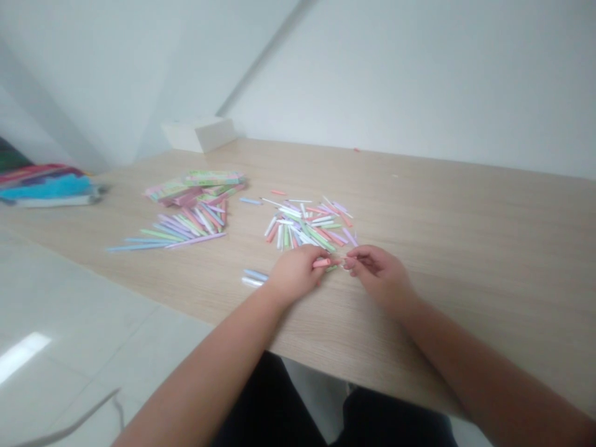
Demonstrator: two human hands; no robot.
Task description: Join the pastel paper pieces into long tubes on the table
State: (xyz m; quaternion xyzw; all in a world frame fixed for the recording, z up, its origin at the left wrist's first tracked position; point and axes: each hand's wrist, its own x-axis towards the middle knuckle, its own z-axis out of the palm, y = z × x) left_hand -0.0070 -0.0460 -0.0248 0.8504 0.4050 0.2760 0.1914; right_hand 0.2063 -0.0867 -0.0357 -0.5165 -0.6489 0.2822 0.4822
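Observation:
My left hand (300, 270) is closed around a coral pen part (321, 263), a short tube pointing right. Close beside it, the fingertips of my right hand (375, 267) pinch a small, thin, pale piece (345, 263), too blurred to name. The two hands nearly meet over the table. Just beyond them is a loose pile of pen parts (307, 226) in white, green, coral and purple, some of them thin sticks. A blue and a white pen part (255, 275) lie left of my left wrist, partly hidden by it.
Longer pens (186, 226) in pastel colours lie fanned out on the left, against several patterned pen boxes (198, 186). A white box (200, 133) stands at the back by the wall. Blue and red packets (51, 186) sit at the far left. The wooden table (488, 261) ends near my legs.

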